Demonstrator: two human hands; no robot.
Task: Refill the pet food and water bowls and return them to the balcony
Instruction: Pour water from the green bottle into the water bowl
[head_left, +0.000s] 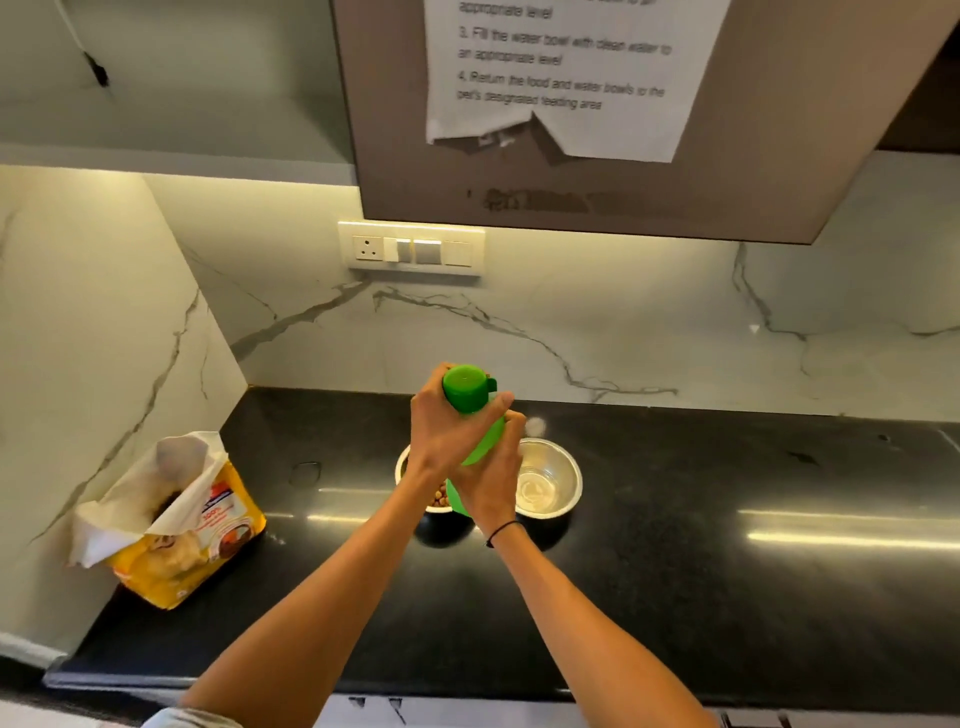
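Two shiny metal bowls are sitting on the black counter (675, 597): the food bowl (415, 467) is holding brown kibble, the water bowl (548, 478) is looking nearly dry; the left hand (441, 421) is gripping the green plastic bottle's cap (467, 389), the right hand (491, 473) is gripping its body

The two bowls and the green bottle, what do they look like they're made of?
Right bowl and left bowl: likely stainless steel, shiny, mirror-like rims. Green bottle: probably plastic, with a uniform opaque colour, soft sheen and moulded cap.
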